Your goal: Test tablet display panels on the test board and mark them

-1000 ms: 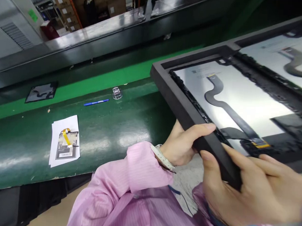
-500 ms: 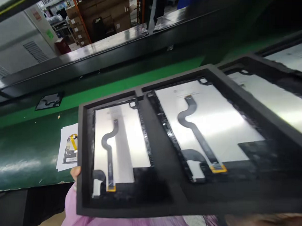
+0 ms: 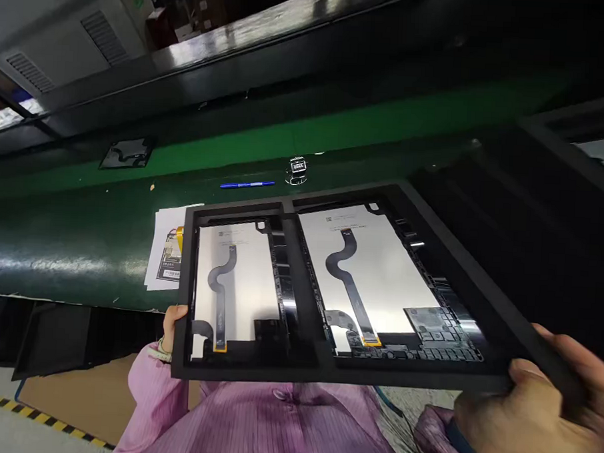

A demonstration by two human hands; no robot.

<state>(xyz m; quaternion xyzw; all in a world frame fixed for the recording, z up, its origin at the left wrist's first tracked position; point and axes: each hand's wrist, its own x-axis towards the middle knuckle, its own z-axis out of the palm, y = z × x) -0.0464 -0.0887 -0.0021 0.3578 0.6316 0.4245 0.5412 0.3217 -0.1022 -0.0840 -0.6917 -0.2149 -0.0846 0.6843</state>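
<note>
A black foam tray (image 3: 320, 374) with two compartments is held up in front of me, slightly tilted. In each compartment lies a tablet screen assembly with a silvery back: a left one (image 3: 245, 271) and a right one (image 3: 380, 270), both with a dark wavy ribbon cable. My left hand (image 3: 172, 324) grips the tray's left edge; the fingers behind it are hidden. My right hand (image 3: 529, 410), a little blurred, is closed round the lower right corner, thumb on the front rim.
On the green bench (image 3: 81, 237) are printed sheets (image 3: 162, 274), partly behind the tray, a blue pen (image 3: 247, 184) and a small counter-like device (image 3: 297, 169). Another screen assembly (image 3: 128, 153) lies farther back left. A further black tray (image 3: 531, 126) stands at the right.
The held tray has come away from the screen-filled tray at the right and now sits flatter in view. My right hand has come into clear view, as have the pen and small device.
</note>
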